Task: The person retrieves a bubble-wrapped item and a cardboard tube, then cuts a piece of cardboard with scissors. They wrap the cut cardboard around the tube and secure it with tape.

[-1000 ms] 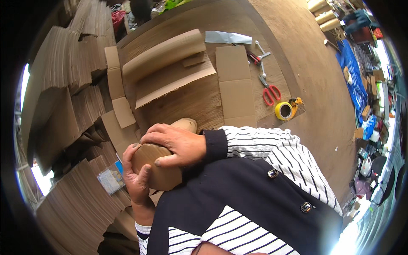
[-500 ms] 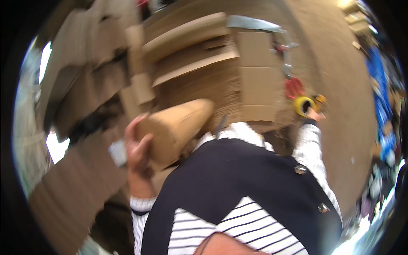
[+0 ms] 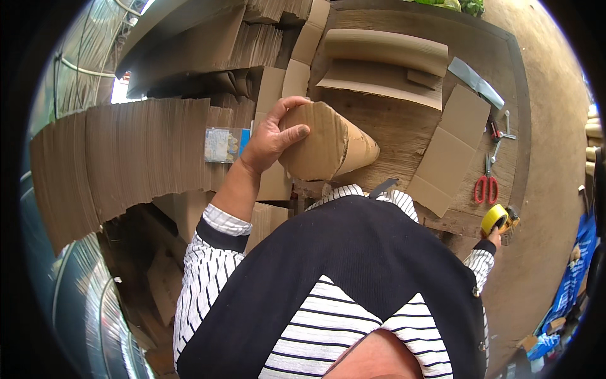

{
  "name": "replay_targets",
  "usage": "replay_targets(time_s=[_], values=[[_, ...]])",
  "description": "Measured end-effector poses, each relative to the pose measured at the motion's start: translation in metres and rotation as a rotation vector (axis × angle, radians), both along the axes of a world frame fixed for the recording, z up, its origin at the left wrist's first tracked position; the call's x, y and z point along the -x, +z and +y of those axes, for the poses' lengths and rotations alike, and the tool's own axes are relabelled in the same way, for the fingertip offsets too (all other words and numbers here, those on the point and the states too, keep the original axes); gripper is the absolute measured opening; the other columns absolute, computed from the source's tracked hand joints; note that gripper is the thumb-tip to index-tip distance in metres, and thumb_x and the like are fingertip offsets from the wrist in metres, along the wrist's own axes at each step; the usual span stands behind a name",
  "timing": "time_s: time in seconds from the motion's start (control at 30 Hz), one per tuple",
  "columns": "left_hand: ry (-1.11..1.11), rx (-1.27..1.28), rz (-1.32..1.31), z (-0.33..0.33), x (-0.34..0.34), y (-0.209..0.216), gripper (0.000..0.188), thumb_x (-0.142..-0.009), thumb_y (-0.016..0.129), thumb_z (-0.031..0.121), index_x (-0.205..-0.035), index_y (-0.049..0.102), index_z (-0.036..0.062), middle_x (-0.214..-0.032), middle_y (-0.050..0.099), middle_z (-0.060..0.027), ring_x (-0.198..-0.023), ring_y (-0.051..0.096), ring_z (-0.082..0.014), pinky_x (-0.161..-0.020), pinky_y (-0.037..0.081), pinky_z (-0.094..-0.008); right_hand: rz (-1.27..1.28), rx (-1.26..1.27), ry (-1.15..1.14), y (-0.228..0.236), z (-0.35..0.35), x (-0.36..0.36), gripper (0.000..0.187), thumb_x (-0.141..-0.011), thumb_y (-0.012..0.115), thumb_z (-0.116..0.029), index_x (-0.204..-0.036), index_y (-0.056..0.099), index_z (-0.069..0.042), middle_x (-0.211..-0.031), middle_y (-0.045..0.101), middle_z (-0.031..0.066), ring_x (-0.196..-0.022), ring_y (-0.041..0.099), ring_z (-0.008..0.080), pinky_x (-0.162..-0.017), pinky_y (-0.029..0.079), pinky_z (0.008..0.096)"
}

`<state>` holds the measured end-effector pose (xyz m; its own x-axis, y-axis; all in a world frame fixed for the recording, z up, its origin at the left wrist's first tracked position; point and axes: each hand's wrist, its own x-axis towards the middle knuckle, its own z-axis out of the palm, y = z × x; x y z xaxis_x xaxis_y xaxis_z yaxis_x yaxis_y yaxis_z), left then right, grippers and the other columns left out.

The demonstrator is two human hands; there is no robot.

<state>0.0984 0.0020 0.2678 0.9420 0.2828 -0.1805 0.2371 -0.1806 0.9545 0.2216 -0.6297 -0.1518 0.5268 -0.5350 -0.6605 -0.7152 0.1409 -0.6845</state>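
Note:
My left hand (image 3: 270,138) is wrapped round the near end of a brown cardboard tube (image 3: 315,144), its thumb pressed on the flat end piece. The tube tapers away to the right over a wooden table (image 3: 385,129). At the table's right edge, my right hand (image 3: 495,236) is closed on a tape dispenser (image 3: 512,219) with a roll of yellow tape (image 3: 492,218); most of its fingers are hidden. Red-handled scissors (image 3: 487,187) lie just beyond that hand. A creased flat cardboard strip (image 3: 449,151) rests between the tube and the scissors.
A curled cardboard sheet (image 3: 386,50) lies at the back of the table. Beside it are a greyish-blue strip (image 3: 475,83) and a small metal tool with red on it (image 3: 496,131). Stacked cardboard sheets (image 3: 126,148) fill the left, with a clear packet (image 3: 222,144) on them.
The view has turned and sharpened, so the table sits further right. My left hand and the tube appear higher in view, with more of the flat end showing. Both hands keep their holds.

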Motion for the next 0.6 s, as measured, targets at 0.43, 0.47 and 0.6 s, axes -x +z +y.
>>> replay_targets(time_s=[0.43,0.47,0.6], values=[[-0.048,0.121,-0.079,0.01,-0.002,-0.001,0.044,-0.086,0.074,0.021,-0.123,0.054,0.0082,-0.117,0.056,-0.0046,-0.112,0.052,-0.0152,-0.099,0.043,-0.0297,-0.739,-0.977,0.943,0.333,0.271,-0.067,0.045,-0.081,0.051,-0.01,-0.123,0.052,0.005,-0.089,0.061,0.0119,-0.08,0.062,0.0231,-0.078,0.054,0.0351],[-0.035,0.127,-0.073,0.01,-0.002,-0.001,0.044,-0.085,0.075,0.02,-0.122,0.055,0.0077,-0.116,0.056,-0.0052,-0.112,0.052,-0.0158,-0.099,0.043,-0.03,-0.712,-0.844,0.797,0.367,0.299,-0.055,0.059,-0.075,0.052,-0.007,-0.133,0.044,0.003,-0.088,0.057,0.0114,-0.077,0.06,0.0217,-0.075,0.053,0.0331],[-0.031,0.036,-0.15,0.012,-0.001,-0.009,0.043,-0.085,0.074,0.019,-0.121,0.056,0.0064,-0.113,0.059,-0.0068,-0.108,0.054,-0.0165,-0.095,0.046,-0.0305,-0.884,-0.535,1.239,0.451,0.357,-0.04,0.069,-0.071,0.055,0.001,-0.139,0.041,0.001,-0.11,0.058,0.0113,-0.097,0.059,0.0177,-0.085,0.05,0.0297]])
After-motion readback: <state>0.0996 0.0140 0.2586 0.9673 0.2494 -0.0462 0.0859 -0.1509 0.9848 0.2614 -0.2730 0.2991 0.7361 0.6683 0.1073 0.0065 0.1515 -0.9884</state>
